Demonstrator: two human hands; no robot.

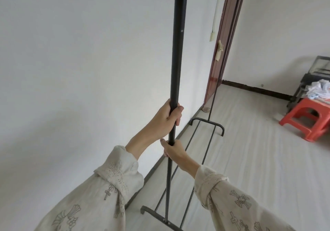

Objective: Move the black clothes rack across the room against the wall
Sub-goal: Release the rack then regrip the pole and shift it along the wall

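Both hands clamp the near upright of the black clothes rack (175, 66), the left hand (165, 118) stacked just above the right hand (174, 151), fingers (178, 113) curled fully shut around the pole, likely to steer the tall frame without it tipping. Below the fingers its base rails run along the floor (259, 159) close beside the white wall (89, 70), so it seems nearly placed.

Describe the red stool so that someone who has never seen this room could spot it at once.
Start at the dark red door frame in the white far wall, then follow the dark baseboard rightward to the picture's right edge. The red plastic stool stands there on the pale floor, below a black frame holding white cloth; it is the only bright red object.
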